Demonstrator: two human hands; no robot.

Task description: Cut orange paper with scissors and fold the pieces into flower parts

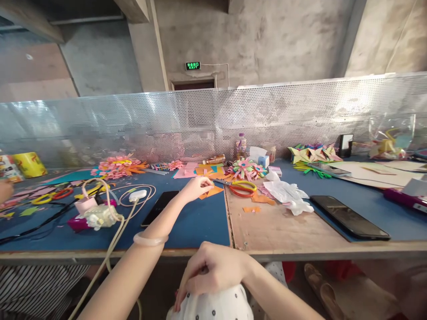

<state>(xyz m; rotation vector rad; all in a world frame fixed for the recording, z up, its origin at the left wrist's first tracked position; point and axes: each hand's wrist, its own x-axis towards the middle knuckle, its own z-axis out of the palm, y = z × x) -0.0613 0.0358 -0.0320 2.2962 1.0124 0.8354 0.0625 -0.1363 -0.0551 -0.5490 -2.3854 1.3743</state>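
My left hand [196, 188], with a pale bangle on its wrist, reaches over the blue table surface. Its fingers are pinched together at a small piece of orange paper [216, 191]. Below the table edge, my right hand [215, 266] rests on white dotted fabric [213, 309] over my lap, fingers bent downward and loosely apart, with nothing visible in them. Scissors with red and yellow handles [243, 188] lie just right of the left hand. A black phone [160, 208] is partly covered by my left forearm.
Orange scraps [251, 209] and a crumpled white plastic bag [289, 194] lie right of centre, near another phone [348, 217]. Charging cables [115, 249] hang over the front edge at left. Pink paper flowers [120, 166] sit behind. A perforated metal screen [213, 120] bounds the back.
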